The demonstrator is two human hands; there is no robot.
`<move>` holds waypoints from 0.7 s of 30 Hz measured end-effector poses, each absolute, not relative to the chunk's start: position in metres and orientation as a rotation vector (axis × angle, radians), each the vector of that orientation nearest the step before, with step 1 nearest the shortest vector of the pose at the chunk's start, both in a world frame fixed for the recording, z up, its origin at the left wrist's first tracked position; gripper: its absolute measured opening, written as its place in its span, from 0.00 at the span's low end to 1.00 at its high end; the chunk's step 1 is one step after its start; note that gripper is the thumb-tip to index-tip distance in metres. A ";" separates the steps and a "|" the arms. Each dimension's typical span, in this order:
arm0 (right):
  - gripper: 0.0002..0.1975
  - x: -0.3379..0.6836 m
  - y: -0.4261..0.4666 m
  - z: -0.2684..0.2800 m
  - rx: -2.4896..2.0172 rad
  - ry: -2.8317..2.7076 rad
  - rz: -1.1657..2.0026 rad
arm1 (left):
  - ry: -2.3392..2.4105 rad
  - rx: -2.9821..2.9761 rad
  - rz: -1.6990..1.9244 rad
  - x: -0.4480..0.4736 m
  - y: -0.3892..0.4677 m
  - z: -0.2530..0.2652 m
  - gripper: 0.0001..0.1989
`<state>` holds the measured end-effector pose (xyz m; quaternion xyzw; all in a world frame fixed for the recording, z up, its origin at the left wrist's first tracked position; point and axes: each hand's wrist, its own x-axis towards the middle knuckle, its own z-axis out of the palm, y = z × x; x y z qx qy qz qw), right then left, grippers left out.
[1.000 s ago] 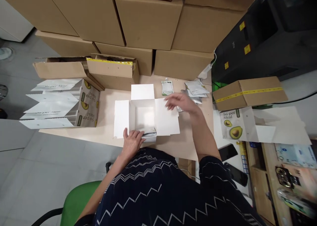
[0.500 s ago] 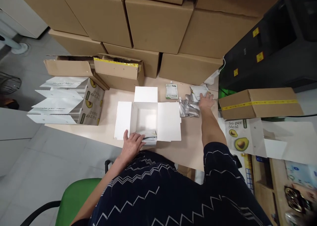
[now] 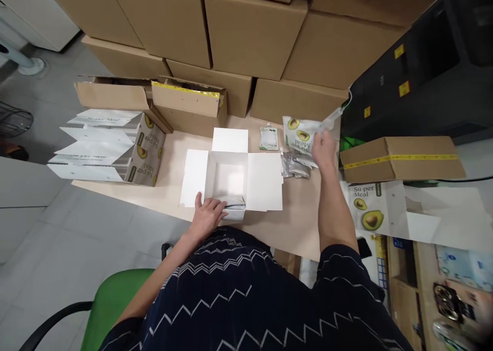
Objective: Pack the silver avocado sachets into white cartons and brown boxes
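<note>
An open white cardboard box (image 3: 227,158) stands in front of me with its flaps spread. Inside, against its near wall, rests a flat pouch (image 3: 234,201), partly covered by my fingers. My left hand (image 3: 208,215) grips the box's near-left corner, its fingertips touching that pouch. Over at the right, my right hand (image 3: 324,150) is closed on a white pouch with avocado pictures (image 3: 302,133), lifted and tilted above the table. Below it lie several silver spouted pouches (image 3: 296,165). A small white and green spouted pouch (image 3: 268,138) lies flat to their left.
Printed cartons with raised flaps (image 3: 142,151) stand at the left of the table (image 3: 173,161), near opened brown boxes (image 3: 187,107). Stacked cartons (image 3: 254,38) wall off the back. On the right are a black machine (image 3: 400,74), a taped carton (image 3: 400,158) and an avocado-printed carton (image 3: 370,207).
My right hand has closed on the avocado-printed pouch and raised it, turning its printed face into view. My left hand keeps its place at the box. The camera view has shifted slightly.
</note>
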<state>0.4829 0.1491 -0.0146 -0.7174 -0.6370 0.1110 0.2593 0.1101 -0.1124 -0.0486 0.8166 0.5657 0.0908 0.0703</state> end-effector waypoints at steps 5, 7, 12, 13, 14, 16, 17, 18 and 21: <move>0.18 0.445 0.095 0.082 -1.318 -1.768 0.458 | 1.684 2.409 0.248 0.111 -0.111 -0.046 0.15; 0.17 0.417 0.075 0.107 -1.289 -1.885 0.589 | 1.682 2.396 0.245 0.111 -0.111 -0.046 0.15; 0.12 0.327 0.056 0.105 -1.199 -2.554 0.959 | 1.688 2.384 0.276 0.113 -0.112 -0.047 0.16; 0.11 0.310 0.057 0.095 -1.177 -2.684 1.000 | 1.694 2.385 0.276 0.113 -0.113 -0.047 0.16; 0.10 0.294 0.058 0.083 -1.152 -2.796 1.032 | 1.702 2.386 0.273 0.114 -0.114 -0.046 0.16; 0.09 0.267 0.060 0.055 -1.092 -2.963 1.084 | 1.718 2.384 0.266 0.115 -0.115 -0.046 0.17; 0.10 0.257 0.061 0.040 -1.058 -3.026 1.109 | 1.726 2.382 0.267 0.115 -0.116 -0.046 0.18; 0.11 0.249 0.061 0.025 -1.034 -3.078 1.132 | 1.730 2.380 0.270 0.115 -0.117 -0.046 0.18; 0.14 0.237 0.060 -0.010 -0.984 -3.173 1.239 | 1.733 2.372 0.281 0.115 -0.119 -0.047 0.19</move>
